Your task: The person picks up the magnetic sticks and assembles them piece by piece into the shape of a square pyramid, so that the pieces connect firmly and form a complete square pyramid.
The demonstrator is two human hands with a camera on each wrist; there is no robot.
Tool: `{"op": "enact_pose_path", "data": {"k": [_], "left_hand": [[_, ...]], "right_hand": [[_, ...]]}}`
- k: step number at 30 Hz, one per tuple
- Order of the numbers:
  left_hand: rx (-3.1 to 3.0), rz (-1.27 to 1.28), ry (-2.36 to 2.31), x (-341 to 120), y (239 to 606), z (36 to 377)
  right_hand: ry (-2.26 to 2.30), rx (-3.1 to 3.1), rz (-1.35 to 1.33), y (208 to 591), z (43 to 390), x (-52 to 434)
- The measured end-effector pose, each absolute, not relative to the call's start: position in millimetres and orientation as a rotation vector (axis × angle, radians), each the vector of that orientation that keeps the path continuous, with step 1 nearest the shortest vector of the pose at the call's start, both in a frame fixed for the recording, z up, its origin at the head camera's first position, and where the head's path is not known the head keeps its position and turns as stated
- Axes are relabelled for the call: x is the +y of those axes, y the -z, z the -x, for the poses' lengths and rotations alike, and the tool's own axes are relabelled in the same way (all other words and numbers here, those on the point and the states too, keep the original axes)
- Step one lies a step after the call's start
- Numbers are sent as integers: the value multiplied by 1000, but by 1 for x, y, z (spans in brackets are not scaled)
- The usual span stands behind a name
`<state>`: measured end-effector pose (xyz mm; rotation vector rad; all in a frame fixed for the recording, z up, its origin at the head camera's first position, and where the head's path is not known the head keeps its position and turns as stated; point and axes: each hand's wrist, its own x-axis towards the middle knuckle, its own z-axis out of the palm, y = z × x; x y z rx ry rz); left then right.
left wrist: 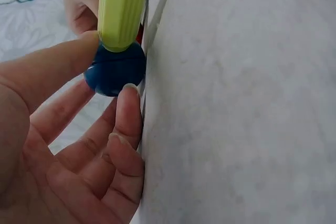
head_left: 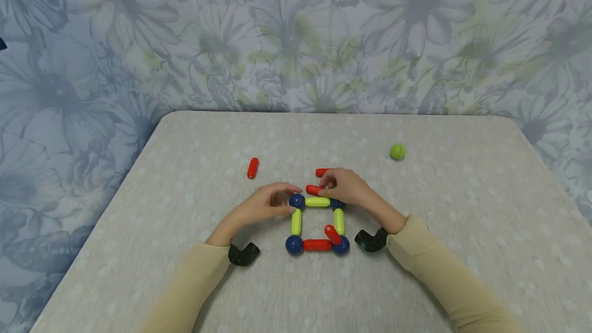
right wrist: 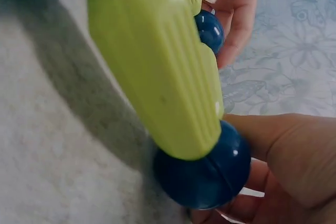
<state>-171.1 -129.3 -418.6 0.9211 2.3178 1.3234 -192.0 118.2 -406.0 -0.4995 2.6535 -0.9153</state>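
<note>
Both hands at the far side of the magnetic square, mid-surface.

Head: my left hand fingers pinch the far-left blue ball; right hand holds a red rod over the yellow rod.
Left wrist: thumb and fingertip on that ball.
Right wrist: fingers cup the far-right ball.

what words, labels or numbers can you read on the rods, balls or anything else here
None: no readable text in any view.
The green rods, red rods and blue balls are plain, with only moulded ribs.
The table and the floral backdrop carry patterns, no writing.
</note>
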Motion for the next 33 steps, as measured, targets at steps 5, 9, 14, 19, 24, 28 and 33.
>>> {"op": "enact_pose_path", "data": {"k": [5,9,14,19,24,28,33], "left_hand": [[2319,-866,-1304,-127,422,174],[2330,-841,-1303,-127,422,175],[2311,-838,-1329,-129,424,175],[2296,-830,-1369,-130,430,176],[2314,-799,-1405,-130,431,176],[2307,-776,-1432,-127,414,169],[2296,-762,-1434,-124,401,163]], "right_hand": [[954,2663,509,408,191,121],[1104,2685,510,411,187,125],[1330,2683,450,411,178,132],[1623,2615,420,407,168,141],[1877,2369,373,402,158,148],[2006,2189,237,395,145,150],[2170,1962,-1,386,116,158]]}}
